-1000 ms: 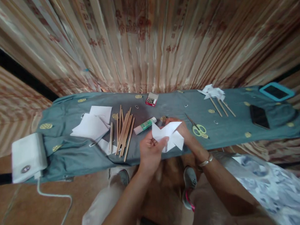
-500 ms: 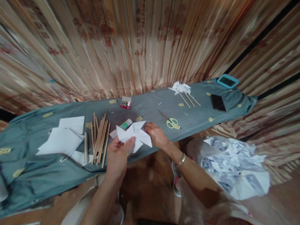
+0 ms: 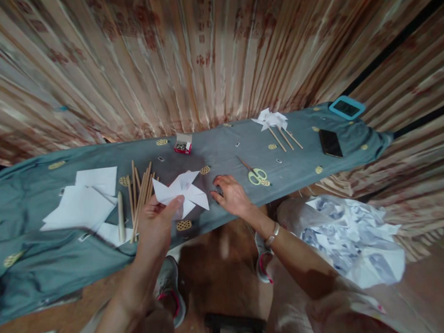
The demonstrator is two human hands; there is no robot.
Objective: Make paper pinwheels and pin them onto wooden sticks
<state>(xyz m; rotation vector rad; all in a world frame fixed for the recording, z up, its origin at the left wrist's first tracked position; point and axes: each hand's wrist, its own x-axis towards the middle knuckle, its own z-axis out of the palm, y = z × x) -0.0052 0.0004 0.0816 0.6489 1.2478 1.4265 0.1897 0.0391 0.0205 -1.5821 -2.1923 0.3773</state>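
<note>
Over the near edge of the surface (image 3: 221, 149), our left hand (image 3: 154, 223) pinches the paper pinwheel (image 3: 186, 191), thumb on top near its centre. Our right hand (image 3: 232, 196) has moved clear, so one grip now steadies the folds; it hangs palm down, fingers parted and loosely curled, short of the scissors (image 3: 257, 175).

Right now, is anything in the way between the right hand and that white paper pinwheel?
Nothing visible. Between the right hand and the white paper pinwheel only a narrow strip of the blue-green cloth shows. The left hand grips the pinwheel from its other side.
</note>
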